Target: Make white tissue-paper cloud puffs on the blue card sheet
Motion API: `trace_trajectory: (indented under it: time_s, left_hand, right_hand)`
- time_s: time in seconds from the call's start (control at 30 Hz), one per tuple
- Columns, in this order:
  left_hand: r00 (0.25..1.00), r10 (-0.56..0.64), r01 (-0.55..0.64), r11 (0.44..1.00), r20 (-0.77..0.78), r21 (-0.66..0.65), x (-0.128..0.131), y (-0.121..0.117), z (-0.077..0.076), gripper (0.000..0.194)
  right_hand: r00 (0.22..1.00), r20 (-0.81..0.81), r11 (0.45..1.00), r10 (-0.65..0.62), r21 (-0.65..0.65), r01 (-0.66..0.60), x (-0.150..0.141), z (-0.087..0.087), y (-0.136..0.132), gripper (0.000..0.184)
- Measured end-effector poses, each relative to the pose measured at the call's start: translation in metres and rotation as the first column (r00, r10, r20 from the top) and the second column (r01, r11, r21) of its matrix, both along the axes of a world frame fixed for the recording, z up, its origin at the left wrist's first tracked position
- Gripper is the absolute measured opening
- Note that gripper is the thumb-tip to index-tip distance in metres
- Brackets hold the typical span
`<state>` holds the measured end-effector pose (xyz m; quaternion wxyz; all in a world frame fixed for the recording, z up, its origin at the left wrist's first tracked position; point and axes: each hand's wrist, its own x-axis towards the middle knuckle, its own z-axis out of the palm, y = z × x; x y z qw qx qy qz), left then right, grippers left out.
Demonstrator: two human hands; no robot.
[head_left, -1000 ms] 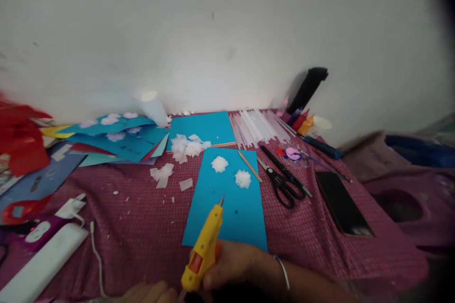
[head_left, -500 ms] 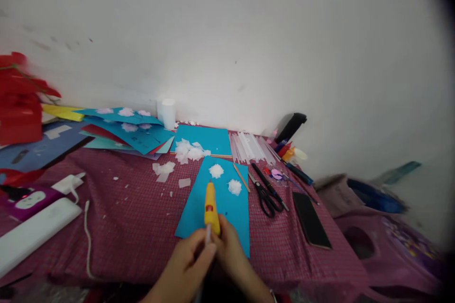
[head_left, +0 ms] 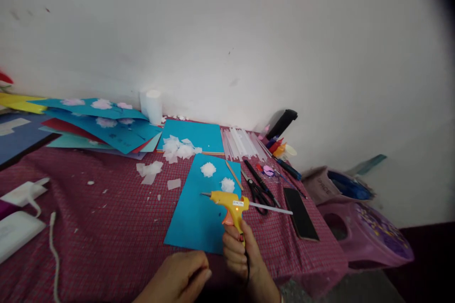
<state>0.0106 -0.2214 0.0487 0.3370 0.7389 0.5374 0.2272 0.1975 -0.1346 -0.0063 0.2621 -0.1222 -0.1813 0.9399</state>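
My right hand (head_left: pixel 245 255) grips the handle of a yellow hot glue gun (head_left: pixel 231 201). Its metal nozzle points left over a blue card (head_left: pixel 194 213), and a translucent glue stick (head_left: pixel 272 208) juts from its back end. The orange trigger shows above my fingers. My left hand (head_left: pixel 181 272) is closed at the table's front edge, below the card, with nothing visible in its curled fingers. On the card lie one white paper puff (head_left: pixel 208 169), a second white puff (head_left: pixel 227 184) just above the gun, and a thin wooden stick (head_left: pixel 233 174).
White paper pieces (head_left: pixel 179 149) lie on another blue card (head_left: pixel 199 135) behind. Glue sticks (head_left: pixel 241 144), scissors (head_left: pixel 259 194) and a black phone (head_left: pixel 301 213) are to the right. Decorated cards (head_left: pixel 124 137), a white roll (head_left: pixel 154 106) and a white cord (head_left: pixel 54 255) are to the left.
The glue gun has turned from pointing away to pointing left. My left hand has let go of the glue stick and moved away to the left. The view has swung right.
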Motion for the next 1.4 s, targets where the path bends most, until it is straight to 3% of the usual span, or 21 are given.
trace_trajectory:
  time_s: [0.13, 0.23, 0.3, 0.37, 0.63, 0.8, 0.93, 1.03, 1.23, 1.4]
  left_hand:
    - [0.973, 0.120, -0.076, 0.973, -0.197, 0.216, -0.012, 0.008, -0.026, 0.022]
    - [0.907, 0.243, -0.059, 0.882, -0.344, 0.468, -0.022, 0.016, -0.051, 0.029]
    - [0.882, 0.248, 0.004, 0.847, -0.402, 0.531, -0.026, 0.018, -0.065, 0.036]
    - [0.871, 0.226, 0.040, 0.852, -0.436, 0.522, -0.029, 0.017, -0.072, 0.040]
    - [0.878, 0.149, 0.058, 0.911, -0.455, 0.409, -0.031, 0.015, -0.064, 0.040]
    - [0.910, 0.234, -0.086, 0.914, -0.342, 0.397, -0.024, 0.018, -0.056, 0.030]
    - [0.913, 0.164, -0.026, 0.937, -0.374, 0.347, -0.027, 0.017, -0.056, 0.034]
    - [0.906, 0.094, 0.040, 0.952, -0.413, 0.305, -0.031, 0.016, -0.057, 0.040]
    - [0.920, 0.139, -0.016, 0.948, -0.367, 0.318, -0.031, 0.017, -0.058, 0.037]
    - [0.939, 0.172, -0.052, 0.927, -0.298, 0.371, -0.034, 0.018, -0.061, 0.033]
  right_hand:
    - [0.999, -0.024, 0.994, -0.033, -0.101, 0.030, 0.010, 0.000, 0.007, 0.045]
    - [0.997, 0.056, 0.982, -0.049, -0.179, 0.058, 0.019, 0.003, 0.013, 0.039]
    - [0.993, 0.121, 0.975, -0.013, -0.218, 0.039, 0.023, 0.005, 0.018, 0.037]
    - [0.986, 0.164, 0.971, 0.029, -0.238, 0.011, 0.023, 0.007, 0.023, 0.037]
    - [0.966, 0.231, 0.947, 0.114, -0.319, -0.035, 0.019, 0.015, 0.041, 0.036]
    - [0.939, 0.330, 0.933, 0.098, -0.358, 0.028, 0.014, 0.031, 0.046, 0.035]
    - [0.906, 0.419, 0.926, 0.070, -0.365, 0.097, 0.011, 0.041, 0.047, 0.035]
    - [0.877, 0.478, 0.935, 0.047, -0.330, 0.130, 0.011, 0.044, 0.045, 0.036]
    - [0.822, 0.568, 0.962, -0.050, -0.194, 0.192, 0.016, 0.049, 0.028, 0.037]
    - [0.887, 0.436, 0.969, -0.150, -0.113, 0.219, 0.024, 0.050, -0.001, 0.037]
